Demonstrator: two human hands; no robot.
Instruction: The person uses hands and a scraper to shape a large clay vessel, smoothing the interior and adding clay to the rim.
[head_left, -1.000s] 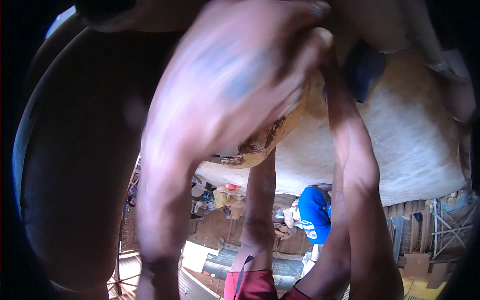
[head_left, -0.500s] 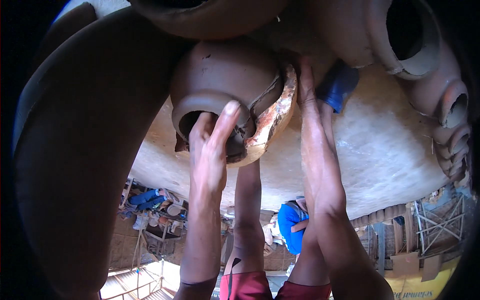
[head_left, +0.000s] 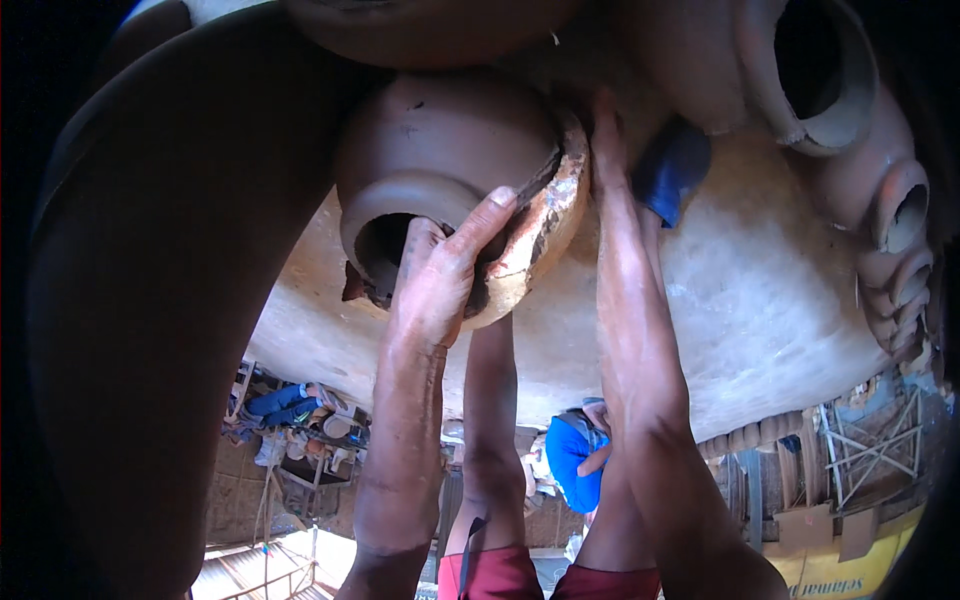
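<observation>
A brown clay pot (head_left: pixel 440 130) lies tilted, its round mouth facing me. A pale, rough-edged curved shell (head_left: pixel 545 235) cups its right side and underside. My left hand (head_left: pixel 440 265) is closed on the pot's rim, fingers inside the mouth and thumb outside on the right. Against the shell's outer right side is my right hand (head_left: pixel 607 150). One finger shows stretched along it, while the others bend behind the edge, mostly hidden.
Another pot (head_left: pixel 430 40) hangs over the far side. More clay pots (head_left: pixel 810 80) line the right. A blue shoe (head_left: pixel 670 175) rests right of my hand on the pale ground (head_left: pixel 740 290). A large dark rounded form (head_left: pixel 150 300) fills the left. A person in blue (head_left: pixel 575 460) appears lower down.
My left hand has shifted slightly right and turned at the rim, its thumb moving right toward the shell's edge. The right hand stays beside the shell.
</observation>
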